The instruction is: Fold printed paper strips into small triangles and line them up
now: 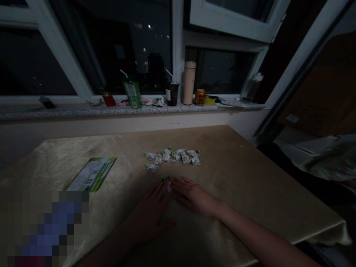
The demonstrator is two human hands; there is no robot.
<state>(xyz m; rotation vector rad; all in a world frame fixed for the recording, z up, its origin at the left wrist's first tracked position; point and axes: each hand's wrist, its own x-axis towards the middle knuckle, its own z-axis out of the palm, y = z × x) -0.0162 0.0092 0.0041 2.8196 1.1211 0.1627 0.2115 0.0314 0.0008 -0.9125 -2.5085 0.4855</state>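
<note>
Both of my hands lie low over the beige tablecloth, fingers stretched out and nearly meeting. My left hand [150, 209] is palm down, its fingertips against a small green-and-white wrapped candy [169, 186]. From the other side my right hand [196, 194] touches the same piece with flat, extended fingers. Part of that piece is hidden under the fingers. Just beyond them, several similar wrapped candies [167, 155] lie in a loose cluster, with one [152, 168] set slightly nearer to me. Dim light blurs the fine detail.
A flat green-and-white packet [93, 174] lies to the left on the tablecloth [250, 181]. Behind the table, the granite windowsill [91, 112] bears a green bag with a straw [132, 92], a dark cup [172, 93], a pink flask [189, 83] and jars. A pixelated patch covers the lower left.
</note>
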